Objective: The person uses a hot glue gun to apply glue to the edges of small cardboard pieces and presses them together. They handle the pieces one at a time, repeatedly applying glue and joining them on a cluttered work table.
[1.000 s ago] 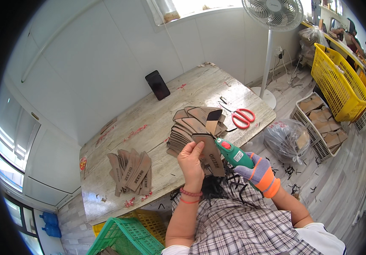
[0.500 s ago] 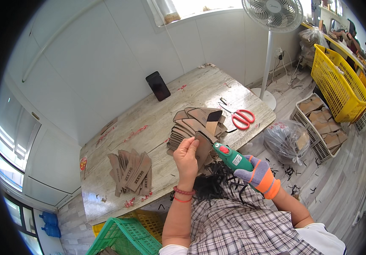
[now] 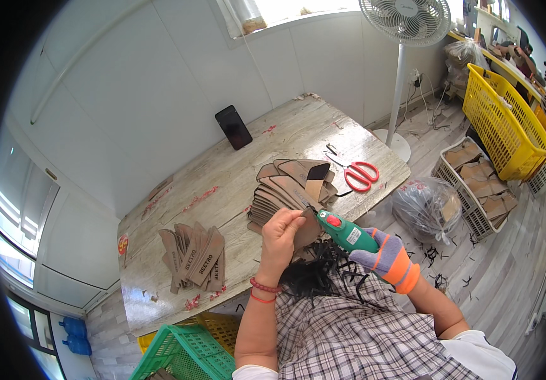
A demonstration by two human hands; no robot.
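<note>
My bare left hand [image 3: 278, 242] is closed in a pinch on a flat brown fabric piece [image 3: 307, 230] with a dark edge. In my right hand [image 3: 389, 259], wearing a purple and orange glove, is a green handheld power cutter [image 3: 347, 233] with a red button. The cutter's tip meets the piece's edge beside my left fingertips. Just beyond lies a fanned stack of brown pieces [image 3: 276, 197]. A smaller pile of printed brown pieces [image 3: 195, 256] rests at the table's left. Black trimmed strips [image 3: 308, 278] heap on my checked apron.
Red-handled scissors [image 3: 362, 177] and a phone [image 3: 233, 128] propped at the wall are on the table [image 3: 235, 183]. A green crate [image 3: 190, 348] stands below the near edge. Rightward are a fan [image 3: 399, 95], a plastic bag [image 3: 426, 209], a white crate [image 3: 472, 190] and a yellow basket [image 3: 507, 123].
The piece in my left hand has turned and dropped lower, its dark tip no longer standing up. My left fingers have shifted slightly right, closer to the cutter, which stays nearly in place.
</note>
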